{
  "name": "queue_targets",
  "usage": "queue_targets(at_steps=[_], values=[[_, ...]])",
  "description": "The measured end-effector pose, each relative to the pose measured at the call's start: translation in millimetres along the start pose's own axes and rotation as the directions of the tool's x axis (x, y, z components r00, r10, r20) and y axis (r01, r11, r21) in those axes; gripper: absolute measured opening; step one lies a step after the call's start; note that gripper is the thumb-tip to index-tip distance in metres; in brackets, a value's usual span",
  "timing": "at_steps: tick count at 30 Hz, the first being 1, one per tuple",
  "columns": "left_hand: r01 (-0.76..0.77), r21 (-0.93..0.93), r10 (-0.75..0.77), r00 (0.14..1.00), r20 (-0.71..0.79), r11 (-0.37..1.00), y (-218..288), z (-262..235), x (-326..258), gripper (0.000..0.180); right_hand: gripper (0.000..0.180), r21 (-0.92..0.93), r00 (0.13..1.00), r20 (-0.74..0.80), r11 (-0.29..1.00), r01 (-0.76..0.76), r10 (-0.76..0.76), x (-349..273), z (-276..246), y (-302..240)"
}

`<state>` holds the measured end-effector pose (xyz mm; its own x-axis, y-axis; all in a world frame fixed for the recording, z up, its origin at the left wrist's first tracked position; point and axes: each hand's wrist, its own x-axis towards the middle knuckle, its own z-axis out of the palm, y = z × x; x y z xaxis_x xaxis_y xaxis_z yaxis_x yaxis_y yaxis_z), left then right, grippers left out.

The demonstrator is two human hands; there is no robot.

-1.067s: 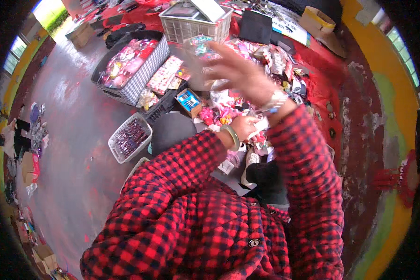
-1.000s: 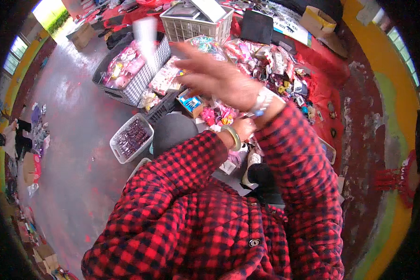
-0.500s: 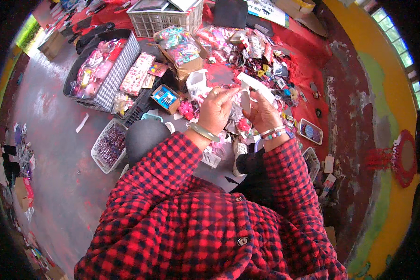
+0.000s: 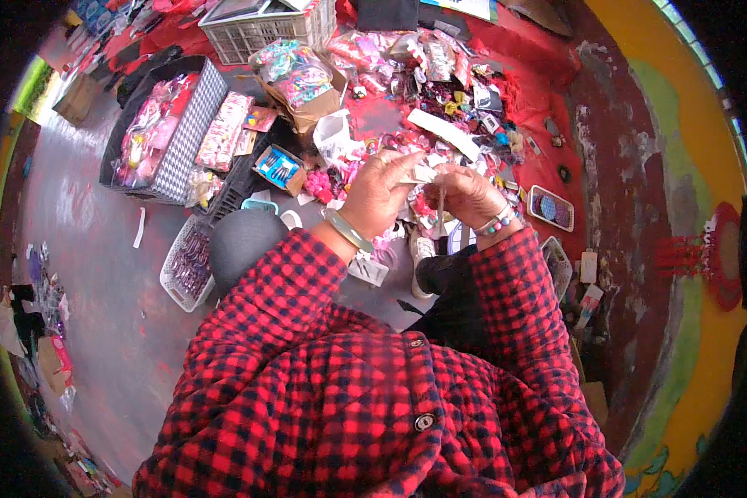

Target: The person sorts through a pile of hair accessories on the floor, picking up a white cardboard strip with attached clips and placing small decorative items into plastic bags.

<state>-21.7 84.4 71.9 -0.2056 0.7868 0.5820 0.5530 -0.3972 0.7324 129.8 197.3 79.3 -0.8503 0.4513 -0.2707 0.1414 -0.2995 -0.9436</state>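
A: Packet (image 4: 421, 173), small and white, pinched between both hands just above the pile of bright trinkets (image 4: 440, 91) on the red cloth (image 4: 539, 108).

B: How are the hands set?

A: The left hand (image 4: 379, 195) is curled shut on the packet's near edge; the right hand (image 4: 465, 192) is closed on its other side, with a thin strip hanging down from it.

B: Handling?

A: Light and limp, I'd judge, thin film or card that bends easily and may slip. Best held at the edges with fingertips, not squeezed in the middle. The cardboard box (image 4: 303, 91) of coloured bits sits left of the pile, well apart from the hands.
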Motion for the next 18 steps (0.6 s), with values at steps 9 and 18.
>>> queue_targets(at_steps=[9, 18], values=[[0.063, -0.023, -0.064, 0.998, -0.017, 0.998, -8, 2, 4, 0.042, 0.015, 0.0, 0.935, -0.172, 0.95, 0.313, -0.309, 10, -10, 22], [0.462, -0.635, -0.536, 0.839, 0.088, 0.619, -9, -10, 7, 0.018, 0.014, -0.319, 0.882, -0.423, 0.945, 0.07, -0.208, 5, 0, 3]])
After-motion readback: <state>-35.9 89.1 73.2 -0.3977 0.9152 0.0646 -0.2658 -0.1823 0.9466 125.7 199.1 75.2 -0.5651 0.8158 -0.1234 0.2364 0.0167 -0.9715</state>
